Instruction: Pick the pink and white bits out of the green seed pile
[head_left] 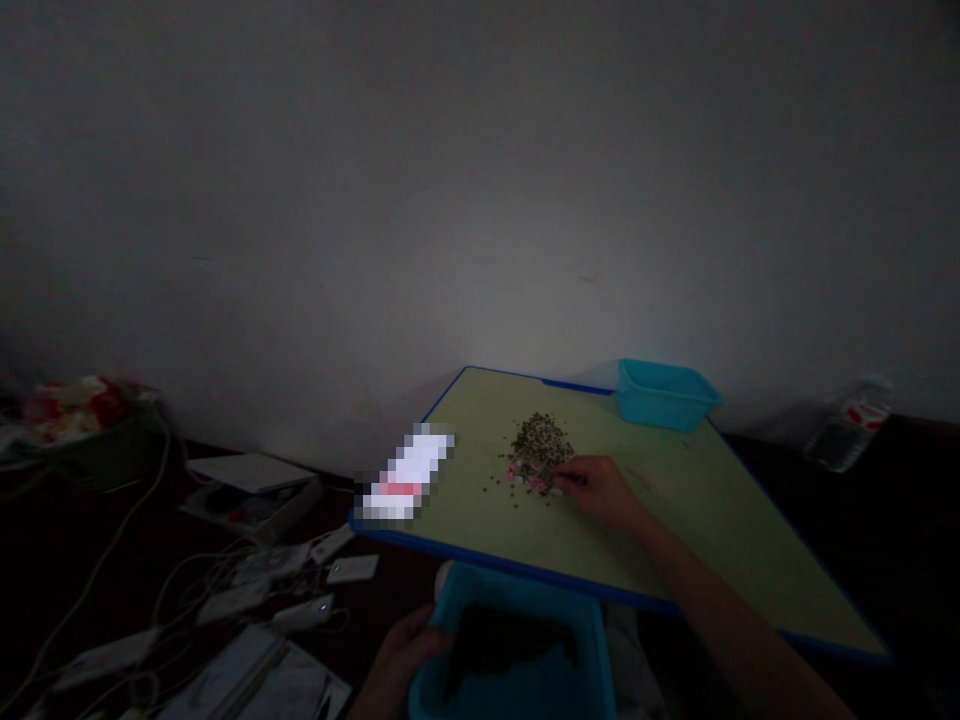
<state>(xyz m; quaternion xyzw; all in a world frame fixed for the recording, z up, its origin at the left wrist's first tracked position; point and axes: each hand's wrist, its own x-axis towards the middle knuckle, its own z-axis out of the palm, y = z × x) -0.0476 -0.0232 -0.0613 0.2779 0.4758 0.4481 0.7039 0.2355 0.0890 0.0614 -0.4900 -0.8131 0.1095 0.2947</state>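
A pile of small brown and pale bits (541, 438) lies on the yellowish table top (465, 500), with stray bits around it. Pink and white pieces (534, 478) show at its near edge. My right hand (600, 488) reaches in from the right, its fingers drawn together at that edge; whatever they pinch is too small and dark to make out. Below the table's front edge, my left hand (411, 648) grips the left side of a blue plastic basin (607, 665). Dark material (510, 645) covers part of the basin's bottom.
Another blue basin (664, 395) stands at the table's back right corner. A bright, pixelated phone-like shape (409, 475) lies at the left edge. White power strips and cables (300, 610) clutter the left side. A clear plastic package (847, 425) sits beyond the table's right side, near the wall.
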